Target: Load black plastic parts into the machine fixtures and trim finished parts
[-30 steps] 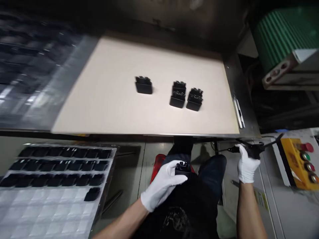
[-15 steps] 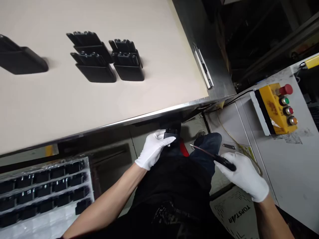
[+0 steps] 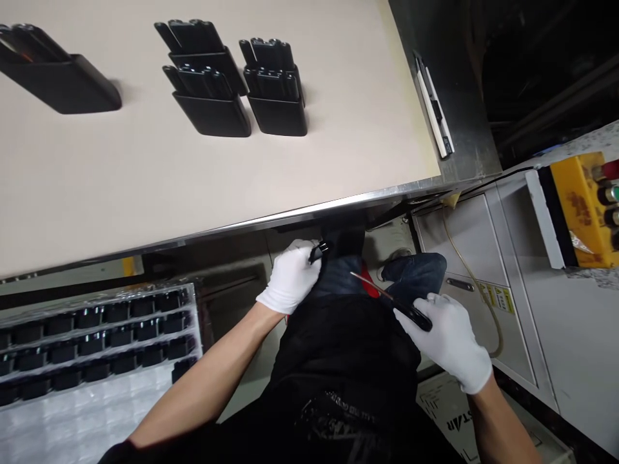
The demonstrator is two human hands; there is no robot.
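Note:
My left hand (image 3: 293, 278), in a white glove, is closed around a small black case (image 3: 318, 251) just below the table's front edge; most of the case is hidden by the fingers. In my right hand (image 3: 447, 340), also gloved in white, is a screwdriver (image 3: 410, 312) gripped by its black handle. Its thin shaft points left toward the case, with the tip apart from it. On the table stand several similar black cases, among them a front left one (image 3: 211, 115), a front right one (image 3: 279, 117) and a separate one (image 3: 82, 84) farther left.
A beige-topped table (image 3: 159, 183) with a metal edge spans the front. Lower left, a clear plastic tray (image 3: 111, 419) holds rows of black pieces. On the right are a white strip-like item (image 3: 435, 119), a yellow button box (image 3: 578, 200) and a grey cabinet (image 3: 469, 225).
My left hand has turned the case, so its end now points up and right. The screwdriver has moved left, nearer the case. The view has shifted, moving the table items rightward.

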